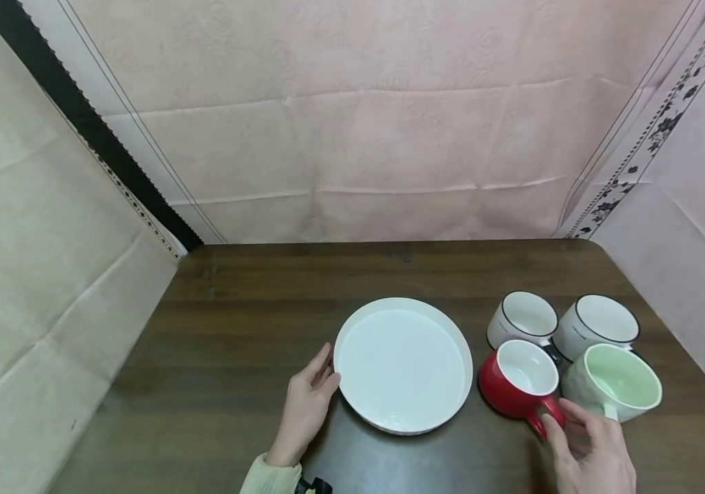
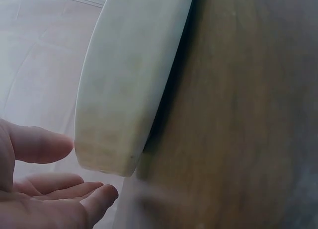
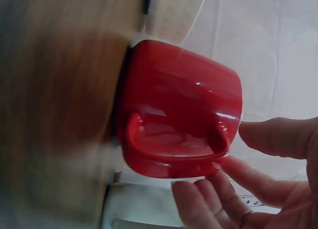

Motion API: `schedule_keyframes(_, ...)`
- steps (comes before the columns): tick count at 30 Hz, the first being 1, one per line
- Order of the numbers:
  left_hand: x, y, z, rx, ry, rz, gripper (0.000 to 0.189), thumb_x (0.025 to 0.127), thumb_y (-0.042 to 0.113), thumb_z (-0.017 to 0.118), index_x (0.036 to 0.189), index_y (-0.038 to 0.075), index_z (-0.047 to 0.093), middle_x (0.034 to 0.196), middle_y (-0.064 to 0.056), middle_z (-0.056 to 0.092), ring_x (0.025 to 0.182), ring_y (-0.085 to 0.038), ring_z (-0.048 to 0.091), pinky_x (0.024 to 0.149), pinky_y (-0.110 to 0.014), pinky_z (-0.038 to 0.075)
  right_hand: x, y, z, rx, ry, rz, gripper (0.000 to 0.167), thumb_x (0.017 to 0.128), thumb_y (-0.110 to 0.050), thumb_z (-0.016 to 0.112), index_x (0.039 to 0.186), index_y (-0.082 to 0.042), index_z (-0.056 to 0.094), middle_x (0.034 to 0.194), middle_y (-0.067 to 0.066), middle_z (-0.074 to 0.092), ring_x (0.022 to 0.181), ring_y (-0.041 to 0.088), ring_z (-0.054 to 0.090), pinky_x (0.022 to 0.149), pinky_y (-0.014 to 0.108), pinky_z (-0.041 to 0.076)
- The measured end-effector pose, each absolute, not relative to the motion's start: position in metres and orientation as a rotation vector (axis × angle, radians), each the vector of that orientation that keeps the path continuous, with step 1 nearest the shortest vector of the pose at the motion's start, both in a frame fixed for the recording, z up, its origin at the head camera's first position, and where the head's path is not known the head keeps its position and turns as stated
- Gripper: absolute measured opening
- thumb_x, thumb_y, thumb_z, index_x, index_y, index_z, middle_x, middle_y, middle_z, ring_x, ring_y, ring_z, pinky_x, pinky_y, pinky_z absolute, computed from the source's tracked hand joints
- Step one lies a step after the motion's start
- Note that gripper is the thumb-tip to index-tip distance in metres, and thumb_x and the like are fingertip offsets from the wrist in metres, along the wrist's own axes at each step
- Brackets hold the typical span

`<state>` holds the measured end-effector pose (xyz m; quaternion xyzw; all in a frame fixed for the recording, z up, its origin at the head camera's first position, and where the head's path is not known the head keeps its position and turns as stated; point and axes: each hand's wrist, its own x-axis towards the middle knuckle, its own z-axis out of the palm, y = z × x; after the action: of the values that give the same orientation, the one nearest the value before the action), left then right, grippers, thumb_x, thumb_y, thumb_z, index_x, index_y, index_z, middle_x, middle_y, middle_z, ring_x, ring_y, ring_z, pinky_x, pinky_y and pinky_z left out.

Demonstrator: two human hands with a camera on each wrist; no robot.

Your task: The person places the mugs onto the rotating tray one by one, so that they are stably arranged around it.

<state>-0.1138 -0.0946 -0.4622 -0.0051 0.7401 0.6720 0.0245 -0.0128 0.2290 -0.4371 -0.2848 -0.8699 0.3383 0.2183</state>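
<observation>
Beside the plate [image 1: 402, 363], left hand [image 1: 308, 407] is outstretched.

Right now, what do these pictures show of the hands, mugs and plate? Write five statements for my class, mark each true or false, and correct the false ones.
1. The right hand is at the handle of the red mug. True.
2. The red mug is green inside. False: its inside is white.
3. The left hand is beside the white plate. True.
4. In the head view, the plate lies right of the red mug. False: it lies left.
5. The two white mugs are dark-rimmed. True.
</observation>
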Motion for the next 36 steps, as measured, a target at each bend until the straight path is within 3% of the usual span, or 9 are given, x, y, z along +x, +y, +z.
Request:
schedule_keyframes(5, -0.114, -0.094, -0.464, -0.007, 2.257, 2.092, 0.052, 0.096, 0.0, 0.055, 0.145, -0.004, 0.038, 0.15, -0.017, 0.038, 0.137, -0.025, 0.037, 0.106, -0.028, 0.038, -0.014, 0.234, -0.441, -0.812, -2.454, 0.908, 0.038, 0.084, -0.019, 0.078, 0.117, -0.006, 0.068, 0.108, 0.013, 0.058, 0.091, 0.02, 0.058, 0.056, 0.0, 0.033)
schedule_keyframes(9, -0.114, -0.094, -0.464, -0.01, 2.226, 2.108, 0.052, 0.096, 0.0, 0.056, 0.145, -0.004, 0.039, 0.149, -0.019, 0.039, 0.136, -0.026, 0.038, 0.104, -0.026, 0.04, -0.015, 0.24, -0.441, -0.842, -2.529, 0.888, 0.043, 0.085, -0.027, 0.076, 0.121, -0.004, 0.066, 0.11, 0.017, 0.06, 0.092, 0.032, 0.057, 0.065, 0.024, 0.04)
schedule_keyframes(12, -0.113, -0.094, -0.463, -0.014, 2.206, 2.118, 0.052, 0.095, 0.0, 0.057, 0.144, -0.004, 0.039, 0.148, -0.019, 0.039, 0.136, -0.027, 0.039, 0.104, -0.026, 0.04, -0.016, 0.242, -0.442, -0.854, -2.572, 0.877, 0.045, 0.086, -0.03, 0.075, 0.12, -0.002, 0.066, 0.11, 0.02, 0.063, 0.088, 0.035, 0.055, 0.066, 0.038, 0.036)
schedule_keyframes(19, -0.112, -0.094, -0.463, -0.007, 2.208, 2.11, 0.052, 0.096, -0.001, 0.056, 0.145, -0.004, 0.039, 0.149, -0.02, 0.039, 0.136, -0.027, 0.039, 0.103, -0.026, 0.041, -0.017, 0.24, -0.442, -0.791, -2.487, 0.837, 0.031, 0.083, -0.02, 0.078, 0.108, -0.003, 0.072, 0.101, 0.022, 0.069, 0.091, 0.04, 0.06, 0.067, 0.038, 0.037)
schedule_keyframes(29, -0.112, -0.094, -0.461, 0.004, 2.203, 2.099, 0.053, 0.096, 0.001, 0.056, 0.145, -0.004, 0.038, 0.149, -0.02, 0.038, 0.135, -0.027, 0.04, 0.103, -0.027, 0.042, -0.019, 0.241, -0.441, -0.875, -2.522, 0.84, 0.035, 0.083, -0.025, 0.079, 0.108, -0.002, 0.071, 0.098, 0.024, 0.069, 0.082, 0.036, 0.06, 0.06, 0.033, 0.036)
schedule_keyframes(36, -0.112, -0.093, -0.46, -0.024, 2.216, 2.083, 0.053, 0.097, 0.003, 0.057, 0.145, -0.003, 0.038, 0.149, -0.019, 0.039, 0.135, -0.027, 0.04, 0.103, -0.03, 0.042, -0.019, 0.241, -0.442, -0.863, -2.5, 0.855, 0.035, 0.082, -0.023, 0.079, 0.108, -0.001, 0.071, 0.097, 0.026, 0.069, 0.086, 0.04, 0.061, 0.061, 0.034, 0.038)
